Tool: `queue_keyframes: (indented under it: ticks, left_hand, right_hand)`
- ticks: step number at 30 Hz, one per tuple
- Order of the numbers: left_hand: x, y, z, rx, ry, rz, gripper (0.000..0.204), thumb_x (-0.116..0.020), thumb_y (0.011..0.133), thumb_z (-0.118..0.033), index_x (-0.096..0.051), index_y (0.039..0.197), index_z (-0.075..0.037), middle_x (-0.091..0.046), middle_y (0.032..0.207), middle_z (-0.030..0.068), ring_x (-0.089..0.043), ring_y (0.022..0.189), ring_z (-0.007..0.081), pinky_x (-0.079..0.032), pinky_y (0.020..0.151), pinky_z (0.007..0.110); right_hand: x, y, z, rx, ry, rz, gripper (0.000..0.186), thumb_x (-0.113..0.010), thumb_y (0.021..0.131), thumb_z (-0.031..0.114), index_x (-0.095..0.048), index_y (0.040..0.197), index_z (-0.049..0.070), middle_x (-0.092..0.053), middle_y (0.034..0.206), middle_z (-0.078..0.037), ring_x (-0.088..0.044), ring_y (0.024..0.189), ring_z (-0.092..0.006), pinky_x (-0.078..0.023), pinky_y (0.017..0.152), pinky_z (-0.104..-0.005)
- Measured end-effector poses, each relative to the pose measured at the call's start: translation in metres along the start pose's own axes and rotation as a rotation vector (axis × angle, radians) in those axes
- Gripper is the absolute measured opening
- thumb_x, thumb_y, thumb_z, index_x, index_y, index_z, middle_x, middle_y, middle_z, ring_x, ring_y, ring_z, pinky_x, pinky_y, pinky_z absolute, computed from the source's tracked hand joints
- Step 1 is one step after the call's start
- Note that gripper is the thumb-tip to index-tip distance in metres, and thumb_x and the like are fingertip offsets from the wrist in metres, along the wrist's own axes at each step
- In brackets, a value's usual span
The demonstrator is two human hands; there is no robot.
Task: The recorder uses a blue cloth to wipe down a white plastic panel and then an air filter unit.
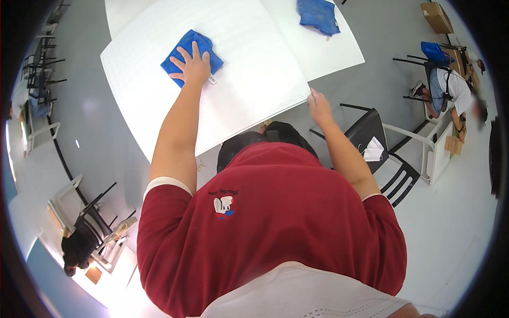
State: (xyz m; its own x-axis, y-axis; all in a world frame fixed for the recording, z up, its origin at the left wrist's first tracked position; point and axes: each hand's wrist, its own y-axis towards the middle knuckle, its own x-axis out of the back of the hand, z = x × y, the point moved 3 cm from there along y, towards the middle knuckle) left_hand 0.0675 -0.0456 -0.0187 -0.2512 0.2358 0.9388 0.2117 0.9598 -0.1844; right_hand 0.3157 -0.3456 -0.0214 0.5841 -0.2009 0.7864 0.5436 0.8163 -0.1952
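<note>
My left hand (pixel 193 64) lies flat with fingers spread on a folded blue cloth (pixel 208 44). The cloth rests on the white tabletop (pixel 254 69), toward its far left part, and a small white tag sticks out beside my wrist. At the table's near right corner, my right hand (pixel 319 107) grips the edge, fingers curled round it. A second blue cloth (pixel 319 16) lies crumpled on the adjoining white table (pixel 318 58) at the far right, away from both hands.
A black chair (pixel 366 132) stands close on my right with a white face mask (pixel 374 150) on its seat. Farther right, a person (pixel 450 93) sits at another table near cardboard boxes (pixel 437 17). Another person (pixel 82 241) sits at the lower left. Several chairs (pixel 45 69) line the left side.
</note>
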Motion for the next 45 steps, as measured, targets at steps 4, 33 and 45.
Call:
queue_keyframes:
  ticks: [4,33,45]
  left_hand:
    - [-0.007,0.001,-0.042,-0.118,-0.022,0.041,0.058,-0.037,0.088,-0.048,-0.024,0.14,-0.028,-0.004,0.148,0.0153,0.004,0.132,0.0476,-0.001,0.092,0.073]
    - [-0.05,-0.128,-0.172,-0.784,0.141,0.158,0.064,-0.056,0.08,-0.041,-0.032,0.137,-0.025,-0.017,0.146,0.0118,-0.012,0.132,0.0423,-0.014,0.09,0.073]
    - [-0.041,-0.169,-0.114,-0.845,0.106,0.117,0.054,-0.054,0.083,-0.029,-0.036,0.134,-0.027,-0.025,0.144,0.0063,-0.017,0.133,0.0354,-0.018,0.092,0.07]
  right_hand:
    - [0.002,0.005,0.002,-0.163,0.259,0.125,0.035,-0.042,0.09,0.022,-0.053,0.116,0.0,-0.062,0.084,-0.013,-0.061,0.072,-0.0205,-0.047,0.069,-0.031]
    - [-0.007,0.01,-0.006,-0.115,0.501,0.116,0.034,-0.044,0.088,0.02,-0.056,0.114,0.003,-0.06,0.07,-0.01,-0.057,0.059,-0.0163,-0.046,0.059,-0.0297]
    - [-0.012,0.016,-0.017,-0.138,0.407,0.094,0.036,-0.043,0.088,0.021,-0.054,0.116,0.001,-0.059,0.072,-0.009,-0.057,0.06,-0.0162,-0.046,0.059,-0.0295]
